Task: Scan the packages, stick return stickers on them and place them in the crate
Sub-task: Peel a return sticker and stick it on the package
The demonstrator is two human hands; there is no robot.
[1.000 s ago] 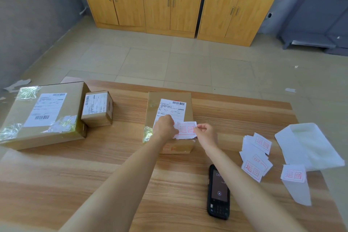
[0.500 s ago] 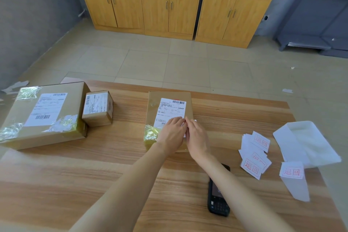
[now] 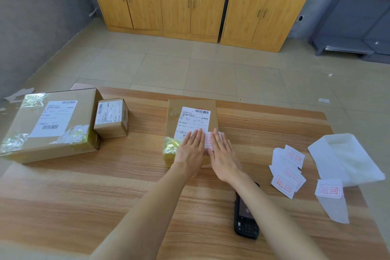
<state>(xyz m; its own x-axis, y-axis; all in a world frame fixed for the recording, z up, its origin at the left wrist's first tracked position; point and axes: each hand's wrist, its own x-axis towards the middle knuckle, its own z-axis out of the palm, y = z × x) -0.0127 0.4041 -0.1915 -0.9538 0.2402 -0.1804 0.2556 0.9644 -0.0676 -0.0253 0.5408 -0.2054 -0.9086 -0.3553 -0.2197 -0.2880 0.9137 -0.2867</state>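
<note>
A brown cardboard package [image 3: 192, 104] with a white shipping label lies at the table's middle. My left hand [image 3: 191, 151] and my right hand [image 3: 223, 154] lie flat side by side on its near half, fingers straight, pressing a white return sticker [image 3: 207, 139] with red print onto the box. Only a strip of the sticker shows between the hands. A black handheld scanner [image 3: 245, 224] lies on the table under my right forearm. Loose return stickers [image 3: 288, 170] are piled to the right. No crate is in view.
A large taped box [image 3: 50, 124] and a small box [image 3: 111, 117] sit at the table's left. White backing sheets [image 3: 346, 158] and one more sticker [image 3: 329, 190] lie at the right edge. Wooden cabinets [image 3: 190, 2] stand across the tiled floor.
A second ago both hands pinched the sticker above the box. They have since laid it down and flattened out, fingers straight, pressing it onto the package.
</note>
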